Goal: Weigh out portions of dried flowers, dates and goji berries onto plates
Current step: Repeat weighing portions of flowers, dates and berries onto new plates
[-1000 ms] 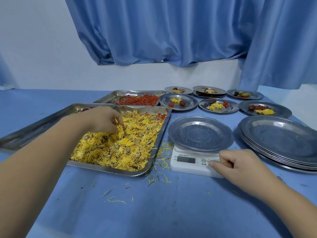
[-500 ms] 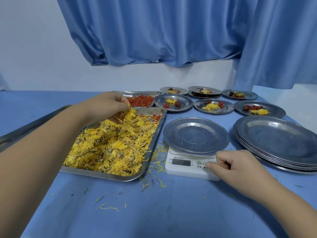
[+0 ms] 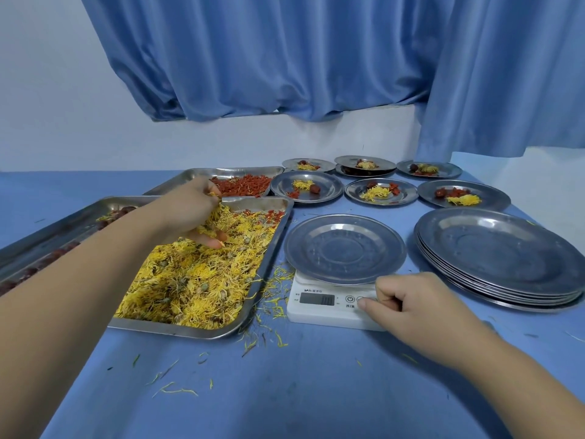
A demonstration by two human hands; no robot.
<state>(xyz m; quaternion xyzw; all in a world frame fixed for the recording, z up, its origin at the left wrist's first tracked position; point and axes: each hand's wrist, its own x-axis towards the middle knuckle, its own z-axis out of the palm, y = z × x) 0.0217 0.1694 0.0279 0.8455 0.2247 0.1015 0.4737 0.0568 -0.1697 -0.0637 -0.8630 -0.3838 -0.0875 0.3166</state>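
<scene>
Left hand [image 3: 186, 210] fingers close round dried flowers [image 3: 210, 221], held just above the tray [image 3: 202, 332]; right hand [image 3: 411, 307] fingers curl empty, thumb touching the scale [image 3: 319, 313].

Views: one, a head-worn wide-angle camera.
Position: above the near edge of the table [image 3: 285, 391], on the viewer's side of the scale [image 3: 332, 307].
Facing: forward and down, past the scale to the curtain [image 3: 285, 58] behind it.
Nearness: close. Both forearms enter from the bottom edge, with the left hand [image 3: 193, 213] left of the scale and the right hand [image 3: 411, 308] touching its front.
</scene>
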